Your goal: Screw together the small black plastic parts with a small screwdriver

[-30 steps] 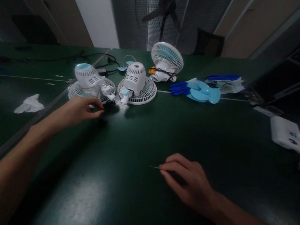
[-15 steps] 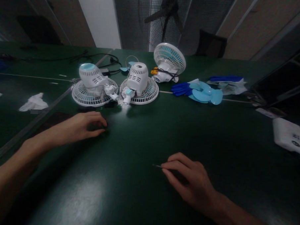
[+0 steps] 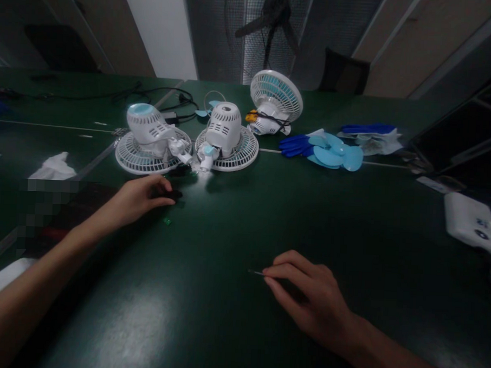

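My left hand (image 3: 141, 196) reaches over the green table (image 3: 223, 324), its thumb and fingers curled around a small black piece (image 3: 177, 194) whose kind I cannot make out. A tiny green bit (image 3: 167, 221) lies just below that hand. Low on the right, my right hand (image 3: 306, 287) pinches a thin metal rod (image 3: 256, 272), which points left; the rest of it is hidden by the fingers. Closest beyond my left hand are two white fans lying grille down, a left fan (image 3: 152, 134) and a middle fan (image 3: 225, 131).
A third fan (image 3: 277, 96) leans farther back with its cord wrapped round. Light-blue fan blades (image 3: 336, 152) lie beside blue gloves (image 3: 296, 145). White crumpled tissue (image 3: 55, 166) is on the left, a white box-like device (image 3: 469, 221) on the right. Black cables (image 3: 168, 94) run along the back.
My left hand has moved slightly up, with the black piece now showing more clearly at its fingertips. The green bit has come into sight. My right hand is nearly still.
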A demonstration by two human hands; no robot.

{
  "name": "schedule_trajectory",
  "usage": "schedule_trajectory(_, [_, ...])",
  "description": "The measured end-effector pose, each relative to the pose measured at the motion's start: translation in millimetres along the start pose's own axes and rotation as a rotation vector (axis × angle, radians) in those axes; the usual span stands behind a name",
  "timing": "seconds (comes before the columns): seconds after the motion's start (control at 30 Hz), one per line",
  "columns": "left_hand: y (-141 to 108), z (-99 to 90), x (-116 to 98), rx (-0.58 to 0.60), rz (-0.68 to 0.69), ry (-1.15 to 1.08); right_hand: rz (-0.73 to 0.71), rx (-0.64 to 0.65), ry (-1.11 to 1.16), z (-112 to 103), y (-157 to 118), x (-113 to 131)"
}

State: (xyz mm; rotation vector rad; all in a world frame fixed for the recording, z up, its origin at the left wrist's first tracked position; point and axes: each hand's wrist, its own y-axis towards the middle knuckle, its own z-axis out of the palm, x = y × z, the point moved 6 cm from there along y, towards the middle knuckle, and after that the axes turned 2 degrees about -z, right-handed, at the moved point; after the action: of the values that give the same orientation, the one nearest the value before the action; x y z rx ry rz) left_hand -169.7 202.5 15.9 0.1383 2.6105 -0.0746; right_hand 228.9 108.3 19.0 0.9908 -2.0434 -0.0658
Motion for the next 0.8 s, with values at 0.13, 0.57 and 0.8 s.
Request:
schedule_trajectory(0.13, [0, 2.7, 8, -0.005, -0.046, -0.047, -0.007, -0.006, -0.011, 0, 0, 0])
schedule_trajectory(0.57, [-1, 5.9, 10, -0.015, -0.089, -0.221, 0.009, 0.014, -0.014, 1, 0, -1])
schedule_trajectory(0.8, [-3, -6.6, 10, 0.016, -0.111, -0.108, 0.022, 0.03, -0.003, 3, -4, -5])
